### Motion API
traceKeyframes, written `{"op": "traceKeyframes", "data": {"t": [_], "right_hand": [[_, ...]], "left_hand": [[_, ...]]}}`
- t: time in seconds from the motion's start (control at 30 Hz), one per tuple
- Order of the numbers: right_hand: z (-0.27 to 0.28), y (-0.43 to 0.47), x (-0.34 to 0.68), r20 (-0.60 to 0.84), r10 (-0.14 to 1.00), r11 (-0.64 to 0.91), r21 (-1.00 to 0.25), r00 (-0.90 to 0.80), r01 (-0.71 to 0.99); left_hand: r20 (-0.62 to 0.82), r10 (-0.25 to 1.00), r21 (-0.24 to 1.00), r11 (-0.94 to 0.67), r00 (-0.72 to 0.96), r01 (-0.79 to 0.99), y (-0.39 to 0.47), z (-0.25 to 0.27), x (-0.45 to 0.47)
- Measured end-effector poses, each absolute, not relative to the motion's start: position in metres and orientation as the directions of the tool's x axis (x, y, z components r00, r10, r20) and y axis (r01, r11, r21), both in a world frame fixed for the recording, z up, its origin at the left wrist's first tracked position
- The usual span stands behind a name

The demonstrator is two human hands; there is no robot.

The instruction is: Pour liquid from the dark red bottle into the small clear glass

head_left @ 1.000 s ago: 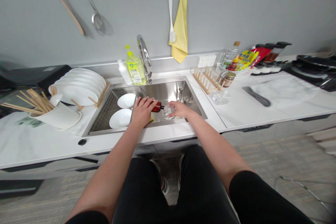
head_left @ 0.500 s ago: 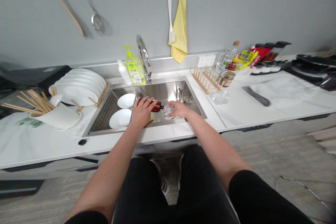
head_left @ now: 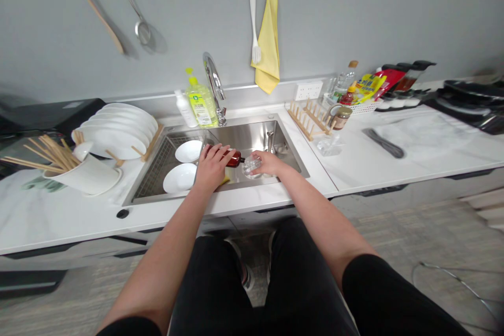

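Over the sink point(head_left: 299, 160), my left hand point(head_left: 212, 167) is wrapped round a dark red-brown bottle point(head_left: 235, 159) with a black neck or spout. The bottle lies tilted on its side, its spout pointing right. My right hand point(head_left: 268, 163) grips a clear glass point(head_left: 252, 166) just beyond the spout; the glass is tilted, its opening toward the bottle. Whether liquid flows between them is too small to tell. To the left of my left hand, two white bowls point(head_left: 179, 178) rest on the rack in the sink. Part of something yellow point(head_left: 225, 180) shows below the bottle.
Behind the sink stand a faucet point(head_left: 214, 81), a yellow-green soap bottle point(head_left: 200, 105) and a white bottle point(head_left: 185, 108). White plates point(head_left: 114, 131) in a rack and a chopstick holder point(head_left: 84, 173) are at left. A wooden rack point(head_left: 309, 118) and a jar point(head_left: 342, 117) stand right.
Both hands keep their hold on the bottle and the glass in nearly the same place. The whole view has shifted very slightly.
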State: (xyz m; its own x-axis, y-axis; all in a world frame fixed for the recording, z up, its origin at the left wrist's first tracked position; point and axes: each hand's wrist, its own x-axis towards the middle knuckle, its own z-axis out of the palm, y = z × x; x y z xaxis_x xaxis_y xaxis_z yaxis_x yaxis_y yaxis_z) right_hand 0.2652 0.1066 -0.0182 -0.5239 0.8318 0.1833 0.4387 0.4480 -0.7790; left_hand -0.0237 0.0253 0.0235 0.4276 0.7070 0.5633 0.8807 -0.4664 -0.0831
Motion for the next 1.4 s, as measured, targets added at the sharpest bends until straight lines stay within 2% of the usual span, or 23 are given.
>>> {"op": "traceKeyframes", "data": {"t": [0.43,1.4], "right_hand": [[-0.015,0.105,0.266,0.211,0.831,0.464,-0.774,-0.515,0.431],[-0.026,0.113,0.265,0.243,0.856,0.439,-0.807,-0.456,0.395]], "left_hand": [[0.558,0.703,-0.069,-0.491,0.441,0.869,0.026,0.027,-0.024],[0.515,0.695,-0.127,-0.517,0.502,0.846,0.032,0.054,-0.021]]}}
